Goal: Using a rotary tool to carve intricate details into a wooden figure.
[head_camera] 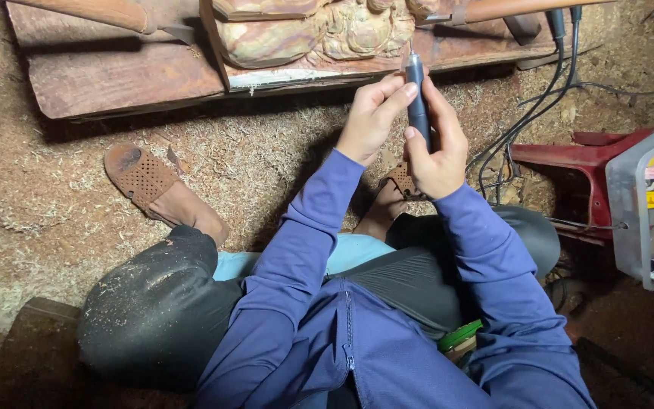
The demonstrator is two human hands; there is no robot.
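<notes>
- Our blue jacket (387, 341) sits nearest, sleeves reaching forward.
- Our right hand (437, 151) has its fingers clamped on the rotary tool (416, 98), held upright.
- Our left hand (372, 113) pinches its upper end.
- Beyond, the tip nears the wood carving (319, 30) above the sawdust floor (251, 151).

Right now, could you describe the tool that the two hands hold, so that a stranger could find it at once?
Start at the carved wooden block on the plank at the top. Just below its lower right edge, the left hand and the right hand grip one slim, dark pen-shaped rotary tool, upright, tip toward the carving. Unlike the loose black cables to its right, it is rigid and held.
</notes>
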